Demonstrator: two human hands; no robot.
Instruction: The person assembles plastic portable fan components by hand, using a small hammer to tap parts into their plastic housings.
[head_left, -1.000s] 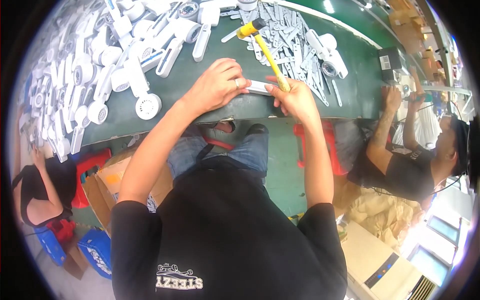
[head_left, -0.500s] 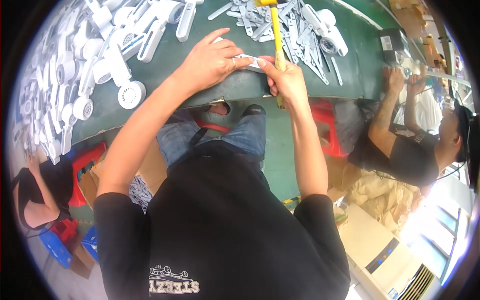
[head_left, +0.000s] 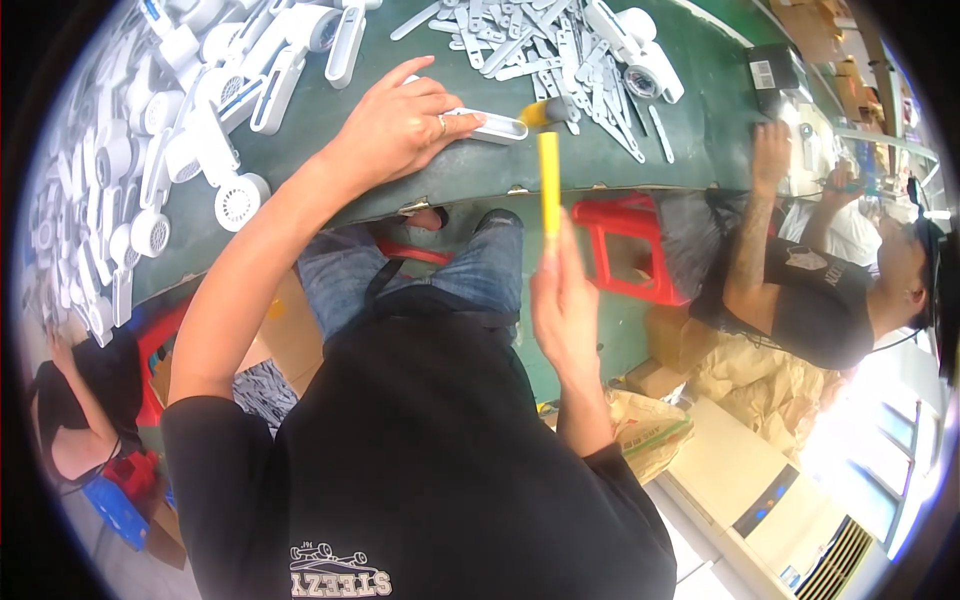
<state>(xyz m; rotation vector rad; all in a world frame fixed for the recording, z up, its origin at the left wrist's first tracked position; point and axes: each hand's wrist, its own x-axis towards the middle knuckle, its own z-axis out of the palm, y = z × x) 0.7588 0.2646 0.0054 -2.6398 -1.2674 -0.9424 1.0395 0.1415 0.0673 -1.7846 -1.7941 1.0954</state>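
Observation:
My left hand [head_left: 405, 125] presses a long white plastic handle part [head_left: 492, 126] down near the table's front edge. Its fingers lie around the near end, and the trough-like far end points right. My right hand [head_left: 563, 295] is closed around the yellow handle of a mallet [head_left: 549, 185], below the table edge. The mallet's yellow and dark head is at the right tip of the part; whether it touches cannot be told.
White housings with round grilles [head_left: 238, 203] are heaped on the green table [head_left: 420, 185] at left. Thin grey strips [head_left: 520, 50] lie piled at the back, beside another white housing [head_left: 640, 65]. A co-worker [head_left: 820, 290] sits at right beyond a red stool [head_left: 625, 245]; another person [head_left: 85, 400] is at left.
My right hand has let go of the part, slid down to the lower mallet handle and drawn back toward me. The mallet head has come down to the part's end. My left hand keeps its hold.

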